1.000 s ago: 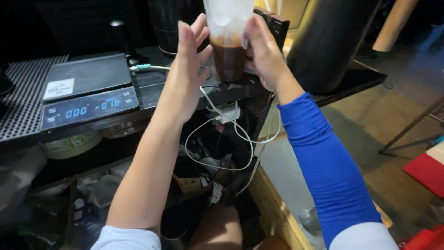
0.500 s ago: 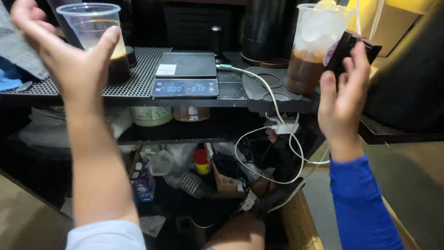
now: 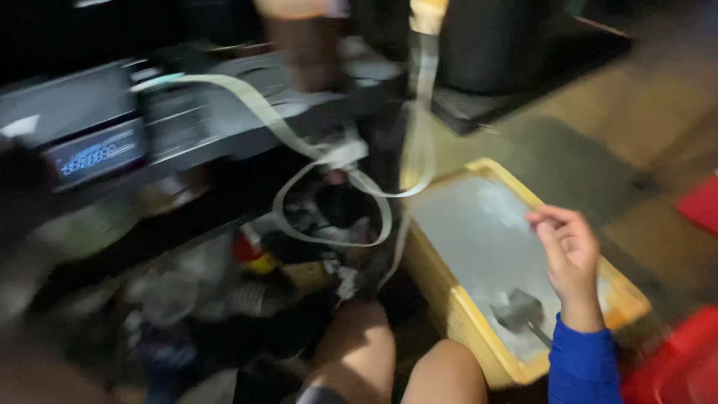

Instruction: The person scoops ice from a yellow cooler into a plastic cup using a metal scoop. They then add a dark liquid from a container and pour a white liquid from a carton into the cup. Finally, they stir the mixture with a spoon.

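Observation:
The picture is motion-blurred. My right hand (image 3: 570, 253), in a blue sleeve, hangs over a yellow box (image 3: 456, 299) filled with ice, its fingers loosely curled with nothing in them. A metal scoop (image 3: 517, 308) lies in the ice just below the hand. A clear plastic cup of dark drink (image 3: 298, 46) stands on the black counter at the top, apart from the hand. My left hand is out of the picture.
A digital scale (image 3: 97, 153) sits on the counter at left, with white cables (image 3: 336, 161) looping down from it. Bottles and clutter fill the dark shelf below. My knees (image 3: 359, 352) show at the bottom; red objects (image 3: 677, 359) lie at right.
Both hands have let go of their cups. The view has swung down and right; my right hand has dropped over the ice box, and my left hand has left the picture.

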